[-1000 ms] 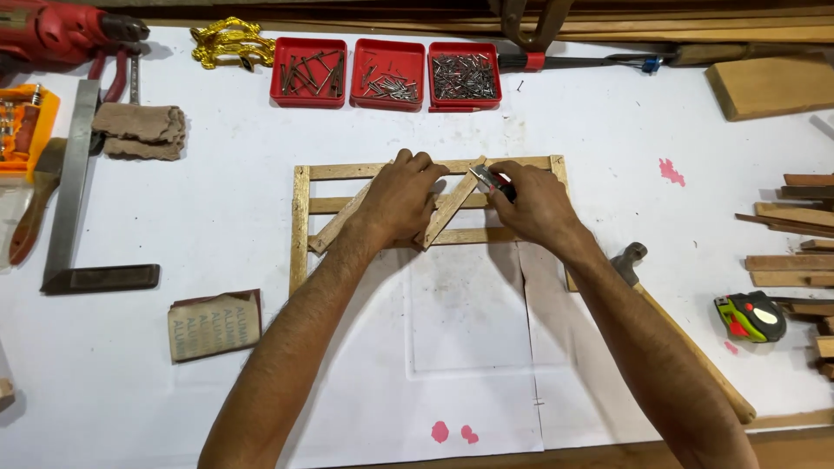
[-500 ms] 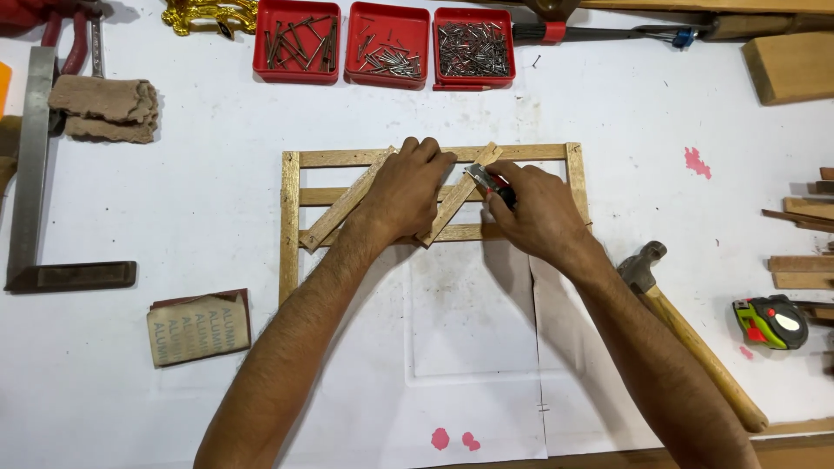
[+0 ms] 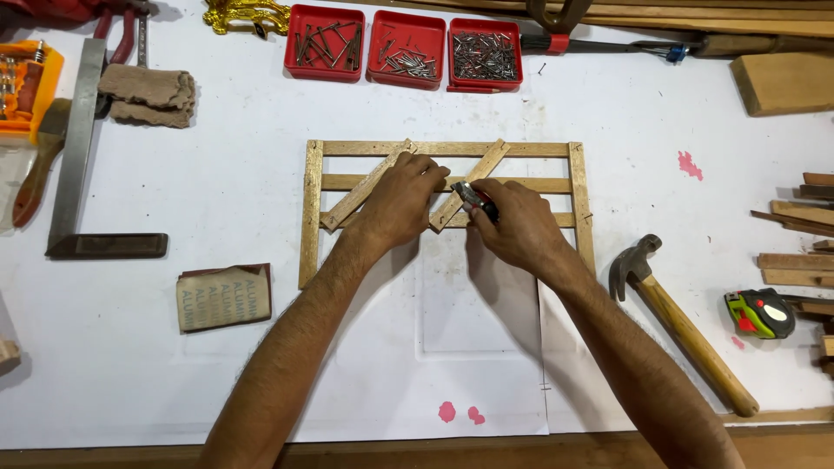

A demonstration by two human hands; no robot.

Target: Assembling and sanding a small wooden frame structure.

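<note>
Small red-and-black tool (image 3: 476,198): mostly hidden inside right hand (image 3: 514,227); kind could not be told.
Wooden frame (image 3: 311,208): middle rails covered by left hand (image 3: 401,201) and the right.
Orange case (image 3: 24,91): cut off at left edge.
Red power tool (image 3: 61,10): cut off at top edge.
Wood strips (image 3: 795,260): ran off right edge.
Nails in red trays (image 3: 404,48): too small to sort by type.

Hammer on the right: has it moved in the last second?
No. The hammer still lies just right of the wooden frame, with its head near the frame's right rail. Only the camera view shifted.
</note>
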